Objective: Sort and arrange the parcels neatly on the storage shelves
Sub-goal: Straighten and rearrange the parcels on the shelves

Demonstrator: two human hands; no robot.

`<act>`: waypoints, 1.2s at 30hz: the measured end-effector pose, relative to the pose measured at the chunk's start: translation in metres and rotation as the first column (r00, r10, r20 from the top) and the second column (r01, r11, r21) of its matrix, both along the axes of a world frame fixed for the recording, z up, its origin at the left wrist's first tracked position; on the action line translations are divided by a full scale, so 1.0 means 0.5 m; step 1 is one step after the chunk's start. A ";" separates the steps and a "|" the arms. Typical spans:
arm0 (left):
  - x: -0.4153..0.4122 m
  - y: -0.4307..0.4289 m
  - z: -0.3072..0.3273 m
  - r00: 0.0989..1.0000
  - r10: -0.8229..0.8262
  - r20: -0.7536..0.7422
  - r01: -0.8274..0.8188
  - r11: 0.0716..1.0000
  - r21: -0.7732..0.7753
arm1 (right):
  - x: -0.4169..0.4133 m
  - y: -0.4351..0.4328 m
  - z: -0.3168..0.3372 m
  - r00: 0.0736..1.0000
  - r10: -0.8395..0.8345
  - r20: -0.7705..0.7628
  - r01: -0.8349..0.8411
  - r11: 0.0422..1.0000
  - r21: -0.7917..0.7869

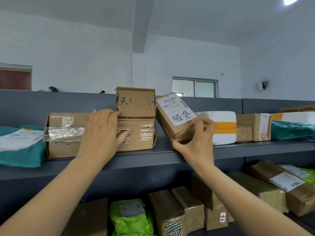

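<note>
On the top grey shelf (153, 155), my right hand (196, 140) grips a small cardboard box with a white label (173, 114), tilted with its lower corner near the shelf. My left hand (102, 133) rests flat, fingers spread, against a taped cardboard box (138, 133). A smaller box with green writing (136, 102) is stacked on that one. A larger taped box (64, 133) sits directly to the left, partly hidden by my left hand.
A teal bag (20, 147) lies at the shelf's far left. Right of the tilted box stand a white parcel with a yellow band (225, 128), small cartons (252, 128) and another teal bag (293, 130). The lower shelf holds brown parcels (187, 206) and a green bag (131, 217).
</note>
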State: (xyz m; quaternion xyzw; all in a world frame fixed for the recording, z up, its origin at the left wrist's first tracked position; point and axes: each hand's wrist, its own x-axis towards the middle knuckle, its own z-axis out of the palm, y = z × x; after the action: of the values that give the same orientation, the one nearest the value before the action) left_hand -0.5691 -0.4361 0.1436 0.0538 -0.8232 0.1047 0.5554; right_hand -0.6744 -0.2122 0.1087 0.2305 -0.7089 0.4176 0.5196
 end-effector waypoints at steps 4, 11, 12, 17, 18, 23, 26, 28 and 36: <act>0.003 -0.001 0.001 1.000 -0.007 0.008 0.007 1.000 -0.002 | 0.008 -0.001 0.000 0.999 -0.032 -0.026 0.032 0.999 -0.007; 0.003 -0.009 0.000 0.999 -0.032 -0.009 0.031 0.999 -0.036 | 0.006 -0.007 0.019 0.985 -0.053 0.167 0.043 0.997 0.062; 0.004 -0.010 0.000 0.999 -0.042 -0.016 0.042 0.998 -0.036 | 0.006 -0.011 0.024 0.976 -0.060 0.212 0.042 0.995 0.088; 0.010 -0.010 -0.008 0.990 -0.130 -0.058 0.128 0.991 -0.022 | 0.015 -0.049 0.046 0.946 -0.110 0.305 0.053 0.981 0.188; 0.012 -0.009 -0.011 0.987 -0.148 -0.065 0.146 0.989 -0.030 | 0.017 -0.054 0.045 0.944 -0.112 0.309 0.054 0.980 0.193; 0.023 0.023 -0.025 0.959 -0.277 -0.065 0.274 0.960 -0.050 | 0.027 -0.043 0.031 0.960 -0.101 0.261 0.039 0.972 0.232; 0.026 0.067 -0.028 0.918 -0.395 -0.027 0.390 0.914 -0.114 | 0.031 -0.006 0.029 0.982 -0.101 0.159 0.065 0.973 0.221; 0.023 0.100 -0.027 0.895 -0.446 0.006 0.441 0.884 -0.155 | 0.027 0.031 0.035 0.987 -0.135 0.089 0.114 0.972 0.208; -0.056 0.226 -0.026 0.908 -0.404 0.112 0.416 0.899 -0.137 | -0.054 0.184 0.078 0.953 -0.267 0.145 0.251 0.961 0.117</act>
State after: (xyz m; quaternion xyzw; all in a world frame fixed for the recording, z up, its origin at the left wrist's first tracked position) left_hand -0.5972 -0.3230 0.1307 -0.1693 -0.8270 0.0523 0.5336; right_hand -0.7014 -0.1200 0.1479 0.1265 -0.7918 0.3278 0.4996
